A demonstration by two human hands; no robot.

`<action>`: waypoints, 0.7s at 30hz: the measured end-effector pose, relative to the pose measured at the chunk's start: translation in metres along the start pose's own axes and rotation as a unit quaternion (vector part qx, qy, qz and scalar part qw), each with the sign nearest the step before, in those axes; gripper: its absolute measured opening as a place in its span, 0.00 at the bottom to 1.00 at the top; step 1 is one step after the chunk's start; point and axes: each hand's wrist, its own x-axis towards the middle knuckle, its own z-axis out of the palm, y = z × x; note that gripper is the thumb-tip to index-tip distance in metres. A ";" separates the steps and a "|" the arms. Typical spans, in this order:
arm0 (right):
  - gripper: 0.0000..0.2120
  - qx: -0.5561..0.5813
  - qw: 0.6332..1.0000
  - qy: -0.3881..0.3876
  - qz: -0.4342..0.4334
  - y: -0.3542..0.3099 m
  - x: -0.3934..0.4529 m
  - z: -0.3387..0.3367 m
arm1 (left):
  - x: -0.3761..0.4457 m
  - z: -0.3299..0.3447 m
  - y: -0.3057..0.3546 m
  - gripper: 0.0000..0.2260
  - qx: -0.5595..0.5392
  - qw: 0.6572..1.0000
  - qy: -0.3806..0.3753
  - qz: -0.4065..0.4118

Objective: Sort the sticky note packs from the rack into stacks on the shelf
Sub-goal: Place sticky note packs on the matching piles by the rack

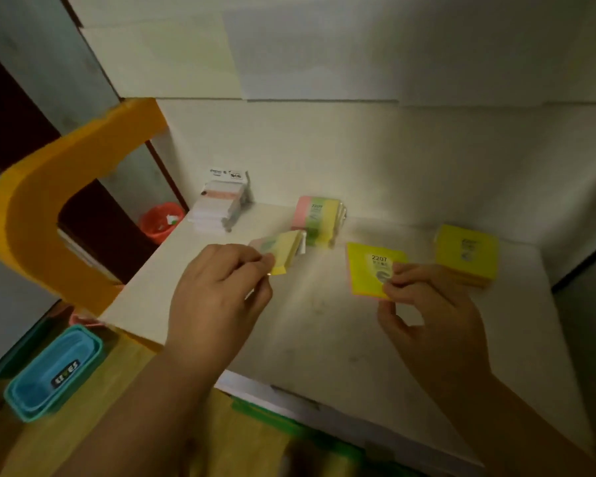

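Sorting status: three stacks are seen already on the shelf (324, 321); two more packs are held above it, so the task is judged well under way but not finished.
White stack (219, 208): set at the back left of the shelf, just beside the wall.
Striped stack (319, 220): pink, green and yellow packs piled at the back middle.
Yellow stack (467, 256): placed at the right, near the side wall.
Left hand (217, 287): a striped pack (283, 251) is pinched by its near end between thumb and curled fingers; the pack juts forward from the fingertips, tilted, close in front of the striped stack but not touching it.
Right hand (427, 304): a yellow pack (372, 270), marked 2207, is gripped at its lower right corner by thumb and fingertips; most of the pack lies to the left of the fingers, lifted off the shelf, well short of the yellow stack.
Remaining work: each held pack is judged due for its matching stack.
Rack: not made out for certain; how many packs are left cannot be told.
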 end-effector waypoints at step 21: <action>0.02 -0.237 0.951 0.090 0.175 0.018 -0.025 -0.064 | 0.090 0.135 -0.051 0.21 -0.094 0.974 -0.179 0.106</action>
